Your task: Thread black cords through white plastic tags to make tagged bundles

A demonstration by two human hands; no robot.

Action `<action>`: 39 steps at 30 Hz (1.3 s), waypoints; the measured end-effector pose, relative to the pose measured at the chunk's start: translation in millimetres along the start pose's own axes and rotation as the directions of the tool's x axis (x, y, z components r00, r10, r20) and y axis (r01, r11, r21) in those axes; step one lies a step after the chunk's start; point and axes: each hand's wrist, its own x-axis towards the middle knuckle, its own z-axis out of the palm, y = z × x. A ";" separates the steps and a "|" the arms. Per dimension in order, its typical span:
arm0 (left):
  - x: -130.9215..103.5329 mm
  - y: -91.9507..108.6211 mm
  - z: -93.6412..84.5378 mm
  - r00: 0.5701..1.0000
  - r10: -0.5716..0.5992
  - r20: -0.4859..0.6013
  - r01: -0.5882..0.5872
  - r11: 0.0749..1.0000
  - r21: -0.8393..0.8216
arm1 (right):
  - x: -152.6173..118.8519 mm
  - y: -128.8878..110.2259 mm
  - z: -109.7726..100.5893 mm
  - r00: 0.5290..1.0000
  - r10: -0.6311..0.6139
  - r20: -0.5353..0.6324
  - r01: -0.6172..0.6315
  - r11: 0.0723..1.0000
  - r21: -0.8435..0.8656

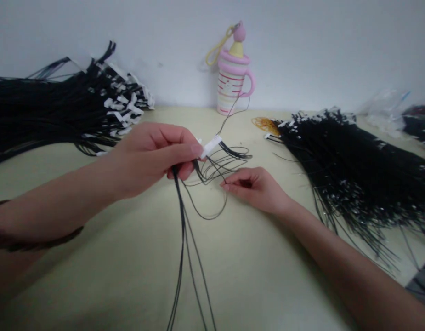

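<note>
My left hand (pixel 157 158) pinches a white plastic connector (pixel 211 146) between thumb and fingers, above the middle of the table. Thin black wires (pixel 182 216) hang from under that hand toward the table's front. More black wires (pixel 233 151) leave the connector's right end and loop back over the table. To the right, my right hand (pixel 253 186) has its thumb and forefinger pinched together on one thin black wire (pixel 227 195), which curves down in a loop toward the left hand. Its other fingers are curled in.
At the back left lies a large bundle of black wires (pixel 43 105) with white connectors. Another wire bundle (pixel 357 161) fills the right side, near yellow rubber bands (pixel 265 124). A pink and white cup (pixel 230 82) stands against the wall, a clear plastic bag (pixel 386 110) at the back right.
</note>
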 end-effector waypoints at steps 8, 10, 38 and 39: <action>-13.5 8.4 15.3 0.851 -0.035 0.524 -0.153 0.938 0.312 | 4.1 5.4 -22.3 0.994 0.108 -0.011 -0.098 0.941 0.323; -9.8 -3.6 18.8 0.873 -0.053 0.485 -0.133 0.930 0.341 | 5.8 9.2 -28.1 0.977 0.134 -0.165 -0.092 0.966 0.241; 6.1 -38.0 31.0 0.965 -0.248 0.080 0.254 0.965 -0.068 | -16.8 -32.3 44.2 0.986 0.098 0.132 -0.076 0.985 -0.158; 6.0 -38.2 30.8 0.965 -0.248 0.085 0.254 0.964 -0.071 | -16.9 -31.9 43.9 0.987 0.095 0.133 -0.073 0.984 -0.160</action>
